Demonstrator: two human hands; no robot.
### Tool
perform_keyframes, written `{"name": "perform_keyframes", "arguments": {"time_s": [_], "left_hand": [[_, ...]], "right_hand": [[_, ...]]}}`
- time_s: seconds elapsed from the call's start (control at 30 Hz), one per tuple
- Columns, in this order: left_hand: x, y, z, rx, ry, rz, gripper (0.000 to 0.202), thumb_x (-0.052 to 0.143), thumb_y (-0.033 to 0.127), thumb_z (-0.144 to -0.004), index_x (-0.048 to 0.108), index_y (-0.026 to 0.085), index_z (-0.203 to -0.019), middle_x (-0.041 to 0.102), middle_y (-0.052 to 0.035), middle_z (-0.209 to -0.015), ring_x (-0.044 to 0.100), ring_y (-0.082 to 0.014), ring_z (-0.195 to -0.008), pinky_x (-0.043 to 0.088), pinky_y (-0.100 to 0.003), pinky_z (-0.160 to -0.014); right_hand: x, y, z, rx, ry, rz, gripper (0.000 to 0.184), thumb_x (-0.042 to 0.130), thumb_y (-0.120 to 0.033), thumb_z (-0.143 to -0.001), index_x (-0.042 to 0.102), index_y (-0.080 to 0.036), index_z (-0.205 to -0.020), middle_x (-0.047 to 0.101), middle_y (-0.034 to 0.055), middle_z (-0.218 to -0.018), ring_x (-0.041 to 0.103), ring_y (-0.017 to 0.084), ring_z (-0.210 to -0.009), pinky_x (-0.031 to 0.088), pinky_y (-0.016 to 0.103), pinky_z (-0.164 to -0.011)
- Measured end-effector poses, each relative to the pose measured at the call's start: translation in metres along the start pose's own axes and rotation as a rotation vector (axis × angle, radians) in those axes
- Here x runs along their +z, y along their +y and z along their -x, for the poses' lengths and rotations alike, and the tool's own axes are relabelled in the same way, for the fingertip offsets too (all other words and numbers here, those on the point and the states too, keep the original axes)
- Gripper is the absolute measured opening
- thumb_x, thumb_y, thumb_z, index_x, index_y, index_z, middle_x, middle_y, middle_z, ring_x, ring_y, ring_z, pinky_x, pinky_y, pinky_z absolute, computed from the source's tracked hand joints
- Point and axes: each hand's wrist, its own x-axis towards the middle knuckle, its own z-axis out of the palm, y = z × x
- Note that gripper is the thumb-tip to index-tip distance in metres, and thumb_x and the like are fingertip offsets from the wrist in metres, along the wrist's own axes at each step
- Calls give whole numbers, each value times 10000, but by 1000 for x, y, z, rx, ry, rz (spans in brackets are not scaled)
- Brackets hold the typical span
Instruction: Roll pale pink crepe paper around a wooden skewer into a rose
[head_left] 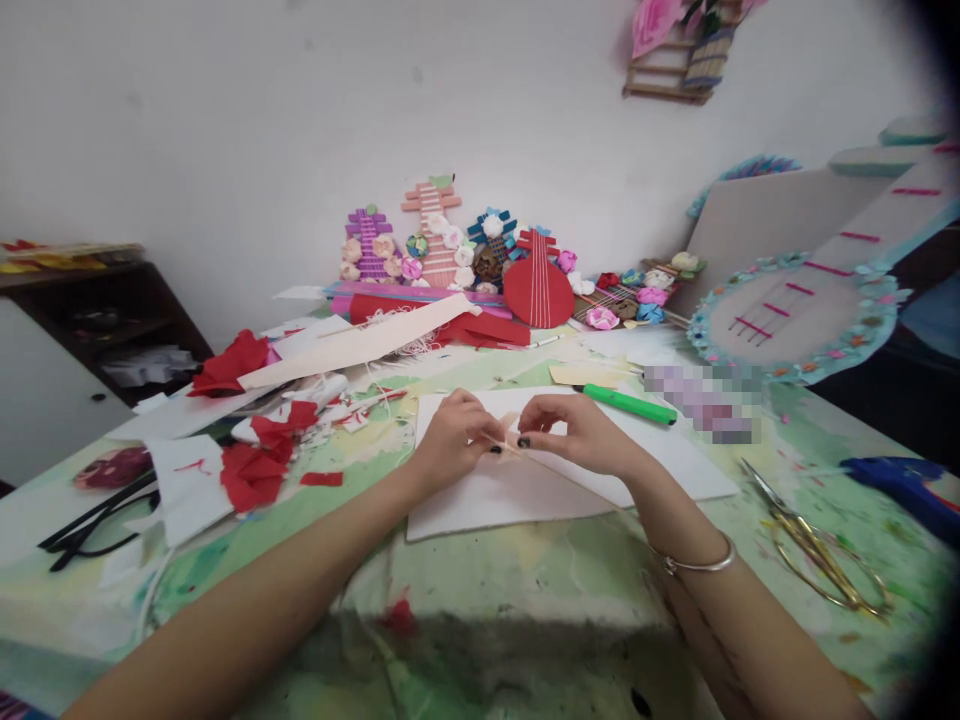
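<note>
My left hand (457, 445) is over a white sheet (457, 505), its fingers pinched on a thin pale strip (574, 487). Facing it, my right hand (581, 432) is closed with thumb and forefinger together at the same spot, holding the strip near its end. From between the fingertips the strip slants down toward my right wrist. A small pale, paper-like piece (511, 420) shows between the hands, partly hidden by the fingers. Just beyond my right hand, a slim green tool (630, 404) with a black end lies on the sheet.
Gold-handled scissors (796, 525) and a blue glue gun (911, 490) lie at right. Red crumpled paper (255, 475), white scraps and black-framed glasses (101, 525) are at left. Small craft instruments, one a red lute (538, 293), stand by the wall. A large blue-edged lute (795, 315) leans at right.
</note>
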Motion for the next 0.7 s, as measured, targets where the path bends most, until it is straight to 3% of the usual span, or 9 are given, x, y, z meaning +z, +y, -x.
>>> {"name": "perform_keyframes", "arguments": {"time_s": [0.1,0.23,0.47,0.7], "left_hand": [[0,-1,0,-56,-37,-8,104,638,85,-695,669,185,-696,664,-21,-674,520,-180,-767,421,-312,-718],[0,-1,0,-121,-42,19,122,628,79,-684,671,193,-693,665,-24,-686,521,-185,-788,428,-302,-703],[1,-4,-1,-243,-67,150,43,680,210,-696,706,203,-729,686,-32,-708,559,-190,-806,448,-300,-728],[1,-5,-3,-286,-101,195,131,680,329,-699,718,206,-726,698,-32,-714,591,-187,-786,445,-285,-705]], "right_hand": [[-1,-5,5,-15,-119,184,145,672,-292,-721,629,-175,-796,656,17,-754,569,127,-676,417,240,-626],[3,-3,7,-7,-112,375,110,591,-140,-737,626,-180,-833,643,2,-693,541,114,-623,357,218,-582],[7,0,2,-3,-48,440,215,467,-74,-769,641,-187,-824,679,31,-778,565,136,-702,342,225,-624],[10,4,-2,28,-56,490,292,435,-52,-736,673,-192,-834,666,26,-701,563,145,-655,330,233,-610]]}}
